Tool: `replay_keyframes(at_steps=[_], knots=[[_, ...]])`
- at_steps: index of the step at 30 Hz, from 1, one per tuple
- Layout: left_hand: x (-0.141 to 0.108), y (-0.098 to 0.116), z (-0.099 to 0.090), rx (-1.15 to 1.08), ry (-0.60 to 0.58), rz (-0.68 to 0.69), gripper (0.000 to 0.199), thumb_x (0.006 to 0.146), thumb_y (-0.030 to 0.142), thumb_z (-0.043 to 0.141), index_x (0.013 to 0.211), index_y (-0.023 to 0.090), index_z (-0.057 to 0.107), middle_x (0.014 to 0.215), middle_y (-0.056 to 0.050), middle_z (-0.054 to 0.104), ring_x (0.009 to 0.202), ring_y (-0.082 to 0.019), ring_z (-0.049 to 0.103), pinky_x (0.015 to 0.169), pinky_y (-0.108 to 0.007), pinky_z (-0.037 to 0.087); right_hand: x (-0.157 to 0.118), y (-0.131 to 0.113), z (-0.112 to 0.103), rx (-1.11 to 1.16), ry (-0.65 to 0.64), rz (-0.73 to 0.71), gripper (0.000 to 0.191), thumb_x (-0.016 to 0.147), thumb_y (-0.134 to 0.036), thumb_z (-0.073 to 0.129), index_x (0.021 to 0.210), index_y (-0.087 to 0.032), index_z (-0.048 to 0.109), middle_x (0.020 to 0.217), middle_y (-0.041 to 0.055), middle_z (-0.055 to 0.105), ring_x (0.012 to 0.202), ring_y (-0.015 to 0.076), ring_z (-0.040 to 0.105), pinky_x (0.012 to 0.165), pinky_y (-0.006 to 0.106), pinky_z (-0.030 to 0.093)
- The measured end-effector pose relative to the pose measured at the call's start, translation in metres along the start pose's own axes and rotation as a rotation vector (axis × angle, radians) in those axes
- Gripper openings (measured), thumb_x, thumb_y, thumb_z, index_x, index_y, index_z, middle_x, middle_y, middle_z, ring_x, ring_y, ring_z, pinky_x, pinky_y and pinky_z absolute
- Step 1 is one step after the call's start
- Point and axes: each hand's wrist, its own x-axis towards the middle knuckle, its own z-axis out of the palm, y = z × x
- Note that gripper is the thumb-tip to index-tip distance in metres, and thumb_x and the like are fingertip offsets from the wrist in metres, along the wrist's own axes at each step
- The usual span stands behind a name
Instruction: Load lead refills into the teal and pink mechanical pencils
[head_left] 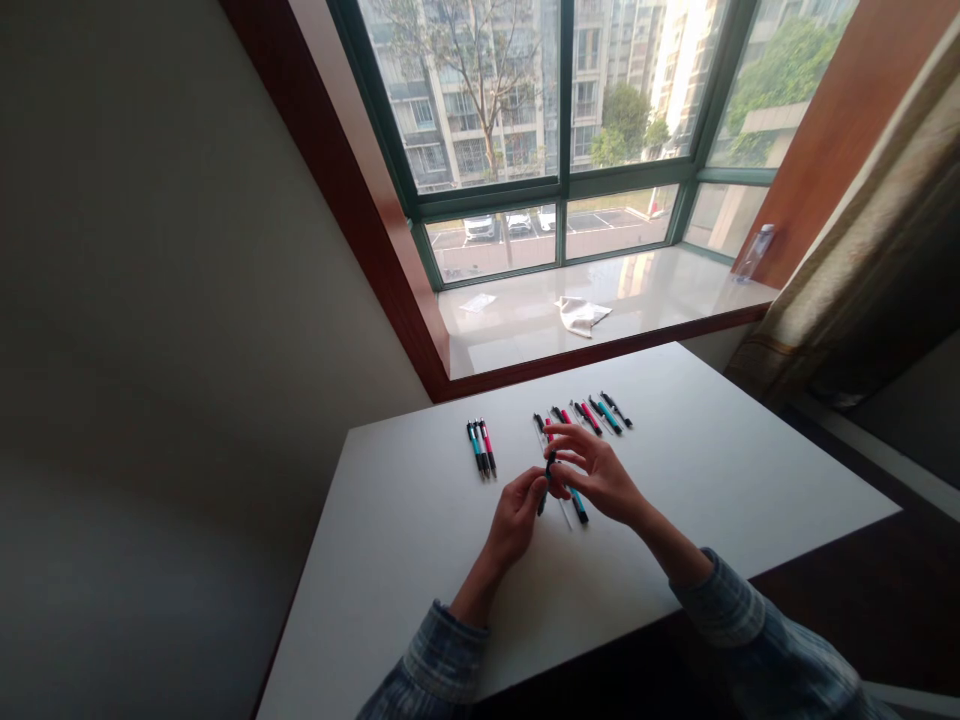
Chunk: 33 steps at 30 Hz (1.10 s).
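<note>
Over the white table [720, 470], left hand [514, 520] and right hand [592, 470] grip a dark pen [550, 472].
Right pinches its upper end; left curls lower.

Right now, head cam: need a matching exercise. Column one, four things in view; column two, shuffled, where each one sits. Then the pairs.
Things:
1. Small group of pens
2. Crumpled white cloth
3. Clear plastic bottle
4. Parked white cars

Places:
A. Outside the window
B. On the white table, left of the left hand
C. Middle of the window sill
D. Right end of the sill

Pairs: 1-B, 2-C, 3-D, 4-A
</note>
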Motion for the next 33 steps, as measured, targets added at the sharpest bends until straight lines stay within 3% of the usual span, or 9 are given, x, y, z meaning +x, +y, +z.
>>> replay_keyframes(at_steps=[4, 8, 19, 22, 24, 26, 28, 30, 33], knots=[[-0.0001, 0.0016, 0.0001, 0.010, 0.007, -0.023, 0.045, 0.103, 0.051, 0.046, 0.100, 0.015, 0.073, 0.094, -0.011, 0.077, 0.087, -0.023, 0.066, 0.088, -0.036, 0.050, -0.0004, 0.0026, 0.0010, 0.049, -0.011, 0.009, 0.056, 0.090, -0.027, 0.071, 0.143, -0.029, 0.053, 0.117, 0.0073, 0.069, 0.120, 0.0248, 0.064, 0.109, 0.052, 0.048], [-0.0004, 0.0018, -0.0007, 0.016, 0.007, -0.006, 0.045, 0.103, 0.050, 0.047, 0.093, 0.015, 0.072, 0.094, -0.011, 0.077, 0.088, -0.022, 0.066, 0.087, -0.035, 0.049, -0.0007, 0.0059, 0.0020, 0.072, 0.059, 0.014, 0.050, 0.089, -0.032, 0.074, 0.136, -0.027, 0.059, 0.104, 0.0049, 0.070, 0.102, 0.0223, 0.070, 0.104, 0.050, 0.052], [-0.0011, 0.0007, -0.0005, -0.007, 0.004, -0.011, 0.043, 0.103, 0.050, 0.047, 0.095, 0.015, 0.072, 0.090, -0.010, 0.076, 0.087, -0.022, 0.066, 0.086, -0.034, 0.050, -0.0019, 0.0054, 0.0077, 0.037, 0.037, -0.003, 0.054, 0.088, -0.033, 0.074, 0.139, -0.027, 0.056, 0.115, 0.0084, 0.071, 0.115, 0.0260, 0.066, 0.106, 0.052, 0.051], [-0.0010, 0.0018, -0.0003, 0.002, 0.006, -0.013, 0.045, 0.103, 0.052, 0.047, 0.094, 0.015, 0.072, 0.091, -0.010, 0.075, 0.087, -0.022, 0.065, 0.085, -0.034, 0.049, -0.0021, 0.0048, 0.0084, 0.013, 0.070, 0.002, 0.049, 0.087, -0.033, 0.076, 0.133, -0.026, 0.061, 0.104, 0.0049, 0.071, 0.095, 0.0216, 0.071, 0.099, 0.049, 0.055], [-0.0012, 0.0016, -0.0002, -0.006, -0.002, -0.008, 0.044, 0.103, 0.051, 0.047, 0.099, 0.015, 0.072, 0.091, -0.010, 0.075, 0.087, -0.023, 0.065, 0.086, -0.034, 0.049, -0.0022, 0.0036, 0.0081, 0.070, 0.050, 0.017, 0.045, 0.090, -0.034, 0.071, 0.133, -0.025, 0.060, 0.099, 0.0044, 0.071, 0.077, 0.0176, 0.069, 0.084, 0.044, 0.061], [-0.0013, 0.0008, -0.0002, -0.016, -0.013, -0.011, 0.043, 0.103, 0.050, 0.048, 0.103, 0.015, 0.072, 0.091, -0.010, 0.075, 0.087, -0.023, 0.065, 0.085, -0.034, 0.049, -0.0019, 0.0018, 0.0075, 0.126, 0.022, 0.036, 0.046, 0.092, -0.035, 0.068, 0.136, -0.025, 0.057, 0.101, 0.0066, 0.072, 0.073, 0.0175, 0.069, 0.072, 0.039, 0.062], [-0.0012, 0.0004, -0.0003, -0.018, -0.015, -0.021, 0.043, 0.102, 0.051, 0.049, 0.103, 0.015, 0.072, 0.090, -0.009, 0.075, 0.086, -0.023, 0.066, 0.084, -0.034, 0.049, -0.0013, 0.0006, 0.0070, 0.126, 0.016, 0.045, 0.051, 0.090, -0.035, 0.071, 0.138, -0.025, 0.056, 0.106, 0.0086, 0.072, 0.086, 0.0212, 0.071, 0.076, 0.039, 0.063], [-0.0008, 0.0011, -0.0005, -0.008, -0.005, -0.022, 0.045, 0.102, 0.053, 0.048, 0.097, 0.015, 0.072, 0.089, -0.009, 0.074, 0.086, -0.023, 0.065, 0.084, -0.034, 0.049, -0.0007, 0.0008, 0.0070, 0.075, 0.043, 0.043, 0.053, 0.085, -0.033, 0.076, 0.135, -0.026, 0.058, 0.109, 0.0076, 0.071, 0.100, 0.0237, 0.070, 0.089, 0.043, 0.061], [-0.0001, 0.0045, -0.0005, 0.004, 0.002, -0.006, 0.048, 0.102, 0.054, 0.046, 0.088, 0.016, 0.071, 0.087, -0.009, 0.074, 0.085, -0.022, 0.065, 0.085, -0.034, 0.049, -0.0003, 0.0017, 0.0079, 0.041, 0.089, 0.051, 0.048, 0.082, -0.032, 0.080, 0.127, -0.026, 0.064, 0.100, 0.0033, 0.068, 0.094, 0.0210, 0.070, 0.092, 0.044, 0.060]])
